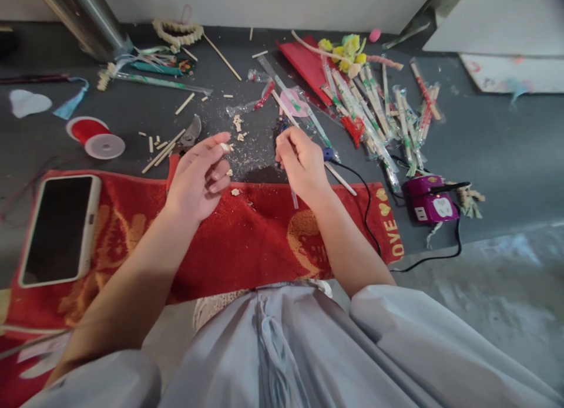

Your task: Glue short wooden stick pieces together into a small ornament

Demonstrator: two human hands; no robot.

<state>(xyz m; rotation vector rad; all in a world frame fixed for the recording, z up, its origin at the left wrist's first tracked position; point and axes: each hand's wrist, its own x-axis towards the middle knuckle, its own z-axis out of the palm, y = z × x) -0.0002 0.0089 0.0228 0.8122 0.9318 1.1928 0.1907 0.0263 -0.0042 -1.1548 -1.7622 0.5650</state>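
Between the thumb and forefinger of my left hand (198, 173) is a small pale chip (225, 148), pinched above the near edge of the table. My right hand (302, 161) is closed with its fingers curled in; what it grips, if anything, is hidden. Just beyond that hand lies a dark, glittery object (282, 125), partly covered. A blue plug-like end (328, 154) with a black cord shows at its wrist side. Pale crumbs (238, 124) and dust are scattered between the hands. Pruning shears (191, 132) with a red handle lie by my left hand.
A red towel (264, 238) covers the near edge, with a phone (61, 229) on its left. Red thread spool (97, 137) and cut sticks (165, 149) lie left. Wrapped chopsticks (365, 108), a red envelope (304, 67) and a purple power box (429, 199) are right.
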